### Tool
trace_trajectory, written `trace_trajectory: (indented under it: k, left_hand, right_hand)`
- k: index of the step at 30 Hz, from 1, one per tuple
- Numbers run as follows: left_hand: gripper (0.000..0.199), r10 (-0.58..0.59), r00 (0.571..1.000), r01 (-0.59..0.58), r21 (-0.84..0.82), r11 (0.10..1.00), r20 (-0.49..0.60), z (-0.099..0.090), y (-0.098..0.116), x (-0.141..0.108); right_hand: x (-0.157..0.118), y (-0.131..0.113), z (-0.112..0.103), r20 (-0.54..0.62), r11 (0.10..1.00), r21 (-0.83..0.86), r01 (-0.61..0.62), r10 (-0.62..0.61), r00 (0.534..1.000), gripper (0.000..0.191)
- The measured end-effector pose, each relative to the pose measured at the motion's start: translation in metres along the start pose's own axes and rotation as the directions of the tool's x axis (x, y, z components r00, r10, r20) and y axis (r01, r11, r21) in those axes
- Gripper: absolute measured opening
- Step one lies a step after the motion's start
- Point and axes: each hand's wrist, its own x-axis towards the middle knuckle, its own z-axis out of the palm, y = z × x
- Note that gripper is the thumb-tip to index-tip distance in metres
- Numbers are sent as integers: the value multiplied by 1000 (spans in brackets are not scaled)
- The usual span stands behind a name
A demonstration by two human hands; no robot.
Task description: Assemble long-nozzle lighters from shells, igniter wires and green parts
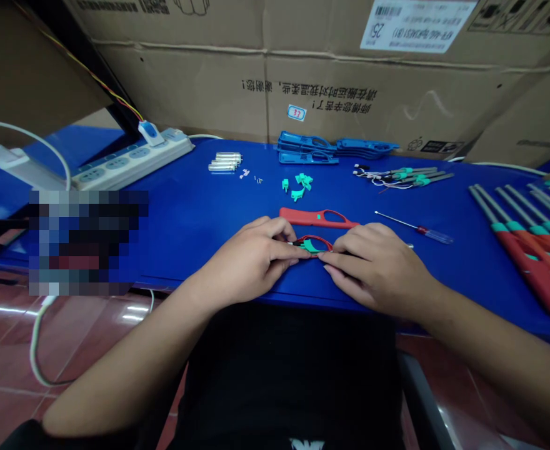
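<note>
Near the front edge of the blue table, both hands hold a red lighter casing (324,240) with a green trigger piece (310,245) inside it. My left hand (260,253) grips its left end, fingers wrapped round it. My right hand (369,265) has its fingers closed on the right end. Much of the casing is hidden under the fingers. Just behind lies another red casing half (298,217), flat, with a small green part on it. A screwdriver (427,234) with a clear handle rests to the right of it.
Behind are metal cylinders (225,161), green pieces (297,194), blue casings (309,156) and wired metal tubes (418,177). Red lighters (532,262) lie at the right. A power strip (134,164) is at the left; a large cardboard box (200,81) stands at the back.
</note>
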Motion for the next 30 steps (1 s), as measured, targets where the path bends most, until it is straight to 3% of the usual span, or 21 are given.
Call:
trace_trajectory:
  k: [6,14,20,26,30]
  left_hand:
    - [21,-14,1000,12,-90,996,-24,0,-3,-1]
    - [18,-32,999,31,-77,997,-6,-1,1,-1]
    - [22,-56,997,57,-16,998,50,-4,7,1]
    - [23,-67,998,67,-26,997,11,-1,8,-3]
    - [26,-85,996,84,-43,995,-8,1,10,-4]
  right_hand:
    - [1,1,1,11,986,134,-95,94,995,20]
    - [2,4,-1,43,953,233,-193,188,981,17]
    - [6,-3,-3,135,955,176,-237,215,967,17]
    - [1,-17,-5,134,943,118,-313,297,946,19]
    - [3,-23,-9,195,933,93,-348,326,925,22]
